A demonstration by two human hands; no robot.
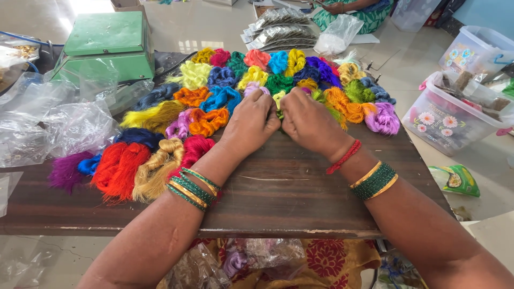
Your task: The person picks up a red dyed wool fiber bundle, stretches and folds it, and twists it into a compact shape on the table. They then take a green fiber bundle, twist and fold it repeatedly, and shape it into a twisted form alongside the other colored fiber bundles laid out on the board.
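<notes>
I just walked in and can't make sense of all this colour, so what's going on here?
A person sits at a dark wooden board covered with small bundles of bright silky thread in many colours. The left hand and the right hand are closed together over a small green thread bundle near the middle. A green metal box and crumpled clear plastic bags lie to the left; lidded plastic tubs stand at right.

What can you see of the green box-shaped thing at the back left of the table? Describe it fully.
The green box looks like painted metal, with a flat raised top plate on a wider body. It sits upright at the table's far left corner. Crumpled clear plastic bags lie against its front. Neither hand touches it.
</notes>
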